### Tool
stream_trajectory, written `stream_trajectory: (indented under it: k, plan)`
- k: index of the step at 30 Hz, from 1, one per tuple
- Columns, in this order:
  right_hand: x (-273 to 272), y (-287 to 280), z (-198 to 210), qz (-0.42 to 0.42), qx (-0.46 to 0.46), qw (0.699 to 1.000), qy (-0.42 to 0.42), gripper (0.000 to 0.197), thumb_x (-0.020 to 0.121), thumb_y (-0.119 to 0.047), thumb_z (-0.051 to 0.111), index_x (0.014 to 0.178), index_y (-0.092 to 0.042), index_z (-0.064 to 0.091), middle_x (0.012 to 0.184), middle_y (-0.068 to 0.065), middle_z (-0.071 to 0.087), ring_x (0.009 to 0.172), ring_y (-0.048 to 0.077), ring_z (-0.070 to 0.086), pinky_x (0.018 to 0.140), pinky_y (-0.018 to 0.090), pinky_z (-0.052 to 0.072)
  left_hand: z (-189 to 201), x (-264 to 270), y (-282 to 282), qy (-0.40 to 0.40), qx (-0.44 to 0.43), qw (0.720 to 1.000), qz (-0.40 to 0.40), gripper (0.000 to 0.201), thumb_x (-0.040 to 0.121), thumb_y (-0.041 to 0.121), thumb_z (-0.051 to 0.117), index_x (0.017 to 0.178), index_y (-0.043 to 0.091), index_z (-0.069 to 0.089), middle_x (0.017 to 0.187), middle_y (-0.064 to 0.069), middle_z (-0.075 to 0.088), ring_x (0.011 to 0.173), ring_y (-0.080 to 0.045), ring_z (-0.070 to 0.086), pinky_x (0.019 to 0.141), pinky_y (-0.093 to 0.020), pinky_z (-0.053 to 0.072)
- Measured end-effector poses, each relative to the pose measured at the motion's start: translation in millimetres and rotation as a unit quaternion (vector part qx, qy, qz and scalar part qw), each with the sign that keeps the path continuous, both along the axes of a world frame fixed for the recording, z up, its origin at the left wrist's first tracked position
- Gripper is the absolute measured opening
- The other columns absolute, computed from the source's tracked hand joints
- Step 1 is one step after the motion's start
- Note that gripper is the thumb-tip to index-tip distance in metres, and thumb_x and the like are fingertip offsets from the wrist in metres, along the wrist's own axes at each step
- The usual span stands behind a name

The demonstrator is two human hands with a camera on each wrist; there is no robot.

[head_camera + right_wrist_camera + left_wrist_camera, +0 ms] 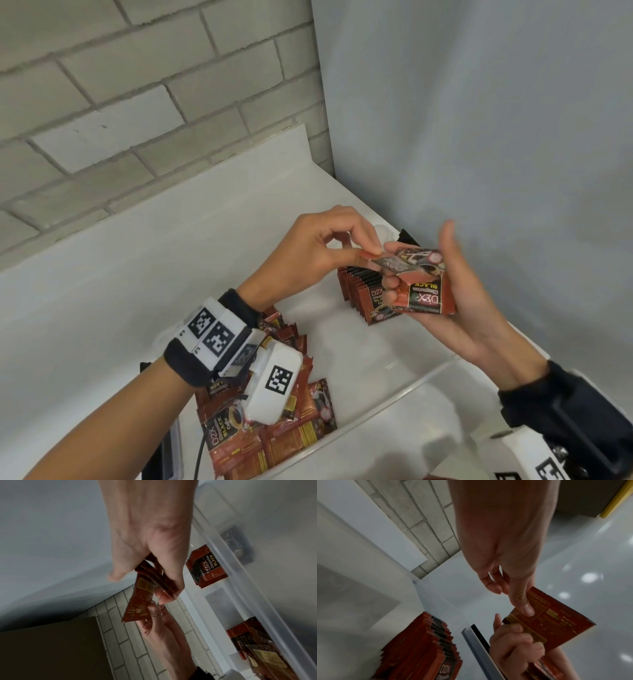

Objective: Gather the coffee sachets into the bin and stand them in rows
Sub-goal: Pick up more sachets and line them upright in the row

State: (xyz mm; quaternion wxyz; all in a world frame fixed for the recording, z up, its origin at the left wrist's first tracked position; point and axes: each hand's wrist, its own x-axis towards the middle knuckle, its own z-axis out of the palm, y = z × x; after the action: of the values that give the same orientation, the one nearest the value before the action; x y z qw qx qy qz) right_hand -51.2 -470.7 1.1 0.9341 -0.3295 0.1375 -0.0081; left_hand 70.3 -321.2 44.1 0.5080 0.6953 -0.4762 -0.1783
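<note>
Sachets in a loose heap [274,435] lie nearest the camera, flat and overlapping at the near left end of the clear bin [394,387], partly hidden under the left wrist's white camera unit [270,383]. Red-brown packets with "D2X" and "BLACK" print face up among them.

Above the bin's middle, both hands meet. The right hand [472,301] is palm up, its fingers [394,284] curled around a small stack of sachets [423,294], thumb standing free beside it. The left hand [315,253] comes in from the left; its thumb and forefinger pinch the top sachet [387,262] of that stack at its corner, the other fingers loosely bent. In the left wrist view the thumb [522,601] presses the printed back of this sachet [556,622], which is tilted, while the right hand's fingers [513,642] grip just below. The right wrist view shows the same sachet [139,601] hanging edge-on between both hands.

Farther on, at the bin's far end, a row of sachets [363,294] stands upright, packed face to back, just behind and below the held stack. Beyond the bin lies the white desk [137,274], then a grey brick wall [137,85] and a plain pale wall [479,120] meeting in a corner.
</note>
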Motion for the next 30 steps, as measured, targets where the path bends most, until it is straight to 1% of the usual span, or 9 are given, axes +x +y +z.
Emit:
stream_trajectory:
  k: [2, 5, 10, 13, 16, 20, 23, 27, 30]
  plan:
    - [-1, 1, 0, 0.012, -0.023, 1.000, -0.014, 0.047, 0.056, -0.037, 0.088, 0.093, -0.011, 0.075, 0.092, 0.014, 0.070, 0.070, 0.020, 0.067, 0.059, 0.029, 0.056, -2, 1, 0, -0.008, 0.011, 1.000, 0.004, 0.013, 0.079, 0.006, 0.072, 0.086, 0.016, 0.069, 0.092, -0.008, 0.067, 0.088, -0.017, 0.059, 0.075, -0.038, 0.049]
    - [-2, 0, -1, 0.003, -0.066, 0.998, 0.001, 0.038, 0.062, -0.008, 0.082, 0.098, -0.013, 0.071, 0.099, 0.014, 0.071, 0.082, 0.022, 0.071, 0.064, 0.030, 0.058, -4, 2, 2, -0.002, 0.031, 0.999, 0.020, 0.009, 0.085, 0.006, 0.068, 0.091, 0.012, 0.071, 0.095, -0.013, 0.066, 0.090, -0.028, 0.060, 0.079, -0.041, 0.051]
    - [-2, 2, 0, -0.037, -0.094, 0.995, -0.009, 0.039, 0.072, -0.008, 0.065, 0.110, -0.015, 0.063, 0.095, 0.010, 0.073, 0.082, 0.022, 0.071, 0.063, 0.030, 0.057, 6, -7, 0, 0.107, 0.044, 0.990, 0.081, 0.024, 0.099, 0.017, 0.047, 0.115, 0.007, 0.061, 0.095, -0.018, 0.068, 0.080, -0.030, 0.067, 0.076, -0.035, 0.058]
    - [-2, 2, 1, -0.054, -0.104, 0.993, -0.018, 0.040, 0.072, -0.007, 0.066, 0.111, -0.015, 0.061, 0.096, 0.011, 0.072, 0.083, 0.023, 0.071, 0.064, 0.029, 0.057, 13, -15, 2, 0.169, 0.076, 0.979, 0.090, 0.047, 0.083, 0.035, 0.058, 0.123, 0.013, 0.046, 0.093, -0.017, 0.067, 0.075, -0.029, 0.069, 0.071, -0.032, 0.059]
    - [-2, 2, -1, -0.060, -0.104, 0.993, -0.022, 0.042, 0.073, -0.006, 0.066, 0.113, -0.015, 0.060, 0.098, 0.013, 0.070, 0.082, 0.023, 0.070, 0.064, 0.028, 0.057, 10, -22, 3, 0.181, 0.097, 0.977, 0.054, 0.056, 0.076, 0.016, 0.076, 0.120, 0.020, 0.041, 0.095, -0.012, 0.063, 0.077, -0.026, 0.069, 0.074, -0.036, 0.059]
    - [-2, 4, 0, -0.090, -0.078, 0.992, -0.048, 0.029, 0.080, -0.011, 0.062, 0.108, -0.015, 0.058, 0.094, 0.010, 0.069, 0.083, 0.021, 0.069, 0.065, 0.027, 0.055, 9, -18, -1, 0.122, 0.089, 0.987, 0.058, 0.029, 0.080, 0.003, 0.073, 0.104, 0.013, 0.059, 0.096, -0.006, 0.064, 0.075, -0.019, 0.063, 0.076, -0.035, 0.055]
    - [-2, 2, 0, -0.164, -0.015, 0.984, -0.064, 0.013, 0.083, -0.023, 0.060, 0.095, -0.019, 0.056, 0.076, -0.001, 0.063, 0.072, 0.012, 0.063, 0.064, 0.023, 0.053, 11, -6, 0, 0.070, 0.106, 0.991, 0.032, 0.013, 0.084, 0.003, 0.069, 0.096, 0.007, 0.072, 0.095, -0.002, 0.070, 0.084, -0.020, 0.064, 0.082, -0.031, 0.052]
    - [-2, -2, -4, -0.234, 0.009, 0.970, -0.056, 0.034, 0.070, -0.037, 0.077, 0.095, -0.020, 0.059, 0.076, -0.003, 0.053, 0.070, 0.011, 0.052, 0.072, 0.022, 0.053, 2, 3, -1, -0.024, 0.207, 0.975, -0.082, 0.018, 0.089, 0.006, 0.065, 0.103, 0.011, 0.075, 0.101, -0.002, 0.070, 0.092, -0.012, 0.064, 0.085, -0.025, 0.050]
    - [-1, -2, -6, -0.239, 0.007, 0.969, -0.062, 0.055, 0.053, -0.044, 0.089, 0.093, -0.021, 0.061, 0.076, -0.003, 0.054, 0.069, 0.010, 0.053, 0.072, 0.023, 0.053, -14, 0, -10, -0.127, 0.264, 0.949, -0.115, 0.022, 0.091, 0.007, 0.062, 0.108, 0.013, 0.074, 0.095, 0.008, 0.063, 0.081, 0.006, 0.055, 0.076, -0.005, 0.036]
